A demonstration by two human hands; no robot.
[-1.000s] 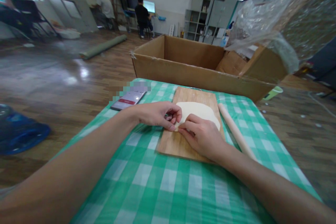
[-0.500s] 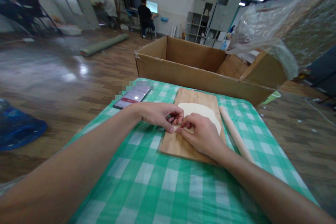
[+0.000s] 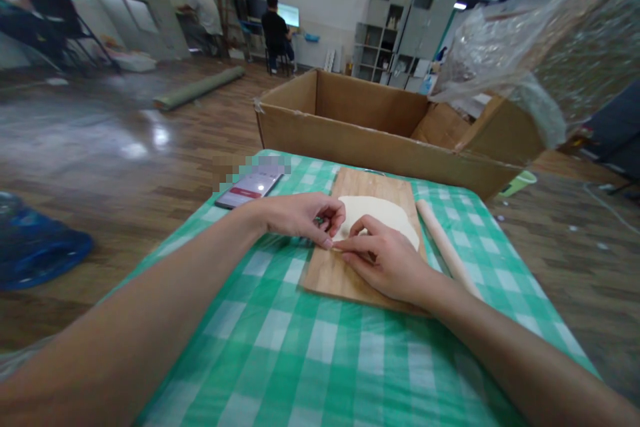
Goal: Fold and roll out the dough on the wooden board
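Observation:
A flat sheet of pale dough [image 3: 383, 212] lies on a wooden cutting board [image 3: 350, 280]. My left hand [image 3: 313, 219] pinches the dough's near left edge between thumb and fingers. Right beside it, my right hand [image 3: 383, 257] has its thumb and index finger closed on the same edge, the fingertips of both hands almost touching. Part of the dough's near edge is hidden behind my fingers. To the right of the board rests a light wooden rolling pin [image 3: 447, 247], partly covered by my right forearm.
A phone [image 3: 253, 185] lies at the far left of the green checked tablecloth [image 3: 280, 347]. Beyond the table stands a large open cardboard box [image 3: 370, 123] with plastic wrap [image 3: 500, 47]. A blue plastic bag [image 3: 43, 247] is on the floor at left. Several people sit farther back.
My right hand's fingers have shifted slightly, the index finger now straighter along the dough's edge. My left hand has barely moved, still pinching. The dough and board stay in place.

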